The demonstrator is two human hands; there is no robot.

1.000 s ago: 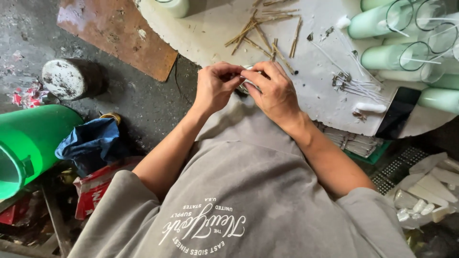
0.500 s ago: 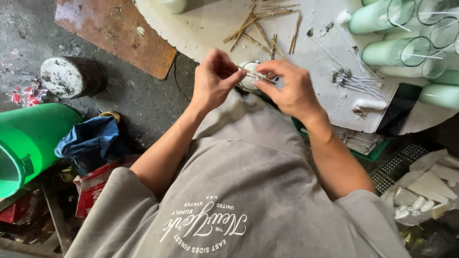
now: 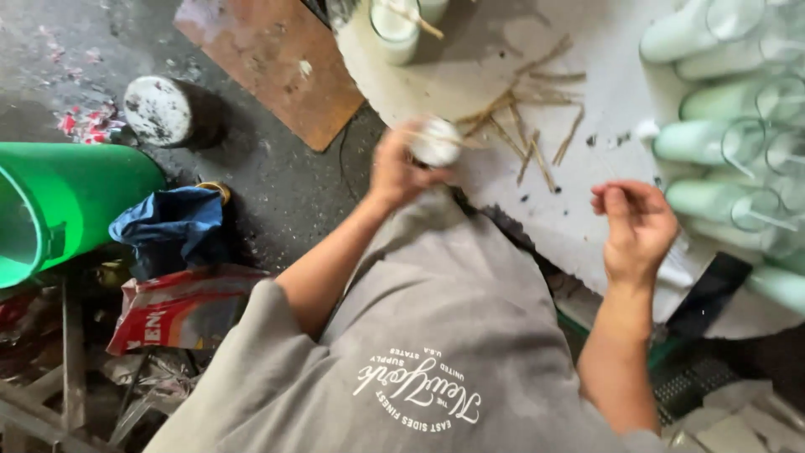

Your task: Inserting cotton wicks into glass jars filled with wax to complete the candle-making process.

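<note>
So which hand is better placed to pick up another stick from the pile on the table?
Probably the right hand: it is empty and hovers over the table beside the sticks. The left hand is busy holding a small white jar.

Round white table (image 3: pixel 503 59): thin brown sticks (image 3: pixel 537 126) scattered just beyond the left hand's grip; pale green glass tumblers (image 3: pixel 713 143) lying on their sides past the right hand.

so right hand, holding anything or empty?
Empty, as far as shows: the right hand hovers over the white table, fingers loosely curled, nothing visible in them.
</note>
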